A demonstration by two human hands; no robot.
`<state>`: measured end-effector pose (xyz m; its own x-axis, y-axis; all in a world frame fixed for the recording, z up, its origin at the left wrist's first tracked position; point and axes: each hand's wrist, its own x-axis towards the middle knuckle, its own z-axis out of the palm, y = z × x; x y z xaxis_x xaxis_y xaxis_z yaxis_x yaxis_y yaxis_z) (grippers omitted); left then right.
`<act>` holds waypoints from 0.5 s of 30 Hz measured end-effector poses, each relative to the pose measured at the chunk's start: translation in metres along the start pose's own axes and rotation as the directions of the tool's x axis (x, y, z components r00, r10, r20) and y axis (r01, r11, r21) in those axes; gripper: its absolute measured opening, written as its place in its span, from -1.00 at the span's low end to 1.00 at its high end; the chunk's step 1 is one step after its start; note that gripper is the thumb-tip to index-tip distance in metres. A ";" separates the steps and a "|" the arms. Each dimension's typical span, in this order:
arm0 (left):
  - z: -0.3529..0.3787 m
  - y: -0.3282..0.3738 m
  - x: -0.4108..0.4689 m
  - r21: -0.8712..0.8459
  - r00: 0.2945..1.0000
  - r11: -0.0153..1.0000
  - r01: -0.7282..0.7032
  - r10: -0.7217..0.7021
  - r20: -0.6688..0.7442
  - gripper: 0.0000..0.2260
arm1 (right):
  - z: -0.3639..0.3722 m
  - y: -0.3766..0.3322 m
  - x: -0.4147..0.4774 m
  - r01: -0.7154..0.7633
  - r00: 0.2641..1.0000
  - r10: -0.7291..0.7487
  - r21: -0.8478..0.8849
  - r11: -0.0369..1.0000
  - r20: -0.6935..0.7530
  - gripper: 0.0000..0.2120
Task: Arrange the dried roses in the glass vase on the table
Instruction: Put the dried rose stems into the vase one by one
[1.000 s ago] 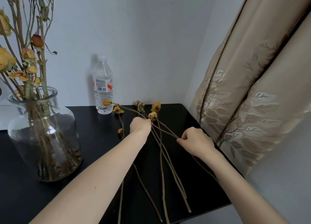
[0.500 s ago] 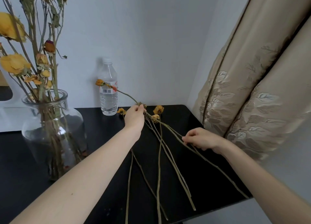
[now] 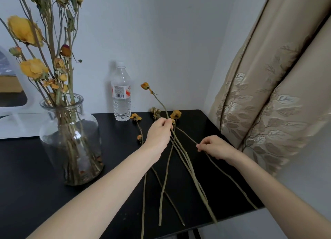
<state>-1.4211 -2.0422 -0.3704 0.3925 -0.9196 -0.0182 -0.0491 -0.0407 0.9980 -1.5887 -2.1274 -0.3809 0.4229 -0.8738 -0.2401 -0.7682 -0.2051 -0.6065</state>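
A round glass vase point(image 3: 70, 140) stands at the left of the black table point(image 3: 28, 185), with several dried yellow roses point(image 3: 34, 68) rising from it. More dried roses lie loose on the table's middle, their long stems point(image 3: 165, 181) running toward me. My left hand point(image 3: 159, 133) pinches one long-stemmed rose point(image 3: 145, 86) near its upper stem, its small orange head raised above the table. My right hand point(image 3: 214, 146) pinches a thin stem point(image 3: 232, 180) that lies along the table's right side.
A clear plastic water bottle point(image 3: 121, 93) stands at the back by the white wall. A beige patterned curtain point(image 3: 268, 88) hangs close to the table's right edge. A white-framed object point(image 3: 12, 102) sits behind the vase at the far left.
My left hand has lifted one rose off the pile, so its head now stands above the table. The right hand slid a little down its stem. The view has shifted right.
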 end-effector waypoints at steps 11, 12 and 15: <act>-0.020 -0.024 0.033 0.794 0.990 0.600 0.094 -0.140 -0.012 -0.76 | 0.012 -0.001 -0.004 0.064 0.990 -0.057 0.054 0.996 -0.127 -0.78; -0.018 -0.027 0.034 0.809 0.990 0.580 0.092 -0.144 -0.009 -0.76 | 0.013 -0.001 -0.004 0.068 0.990 -0.060 0.059 0.996 -0.131 -0.78; -0.012 -0.035 0.036 0.843 0.990 0.531 0.086 -0.143 -0.011 -0.80 | 0.013 0.001 -0.004 0.073 0.990 -0.063 0.076 0.994 -0.127 -0.80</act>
<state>-1.3946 -2.0689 -0.4053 0.4053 -0.9000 -0.1604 -0.7666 -0.4301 0.4768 -1.5848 -2.1181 -0.3903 0.4056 -0.9082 -0.1029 -0.6962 -0.2341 -0.6786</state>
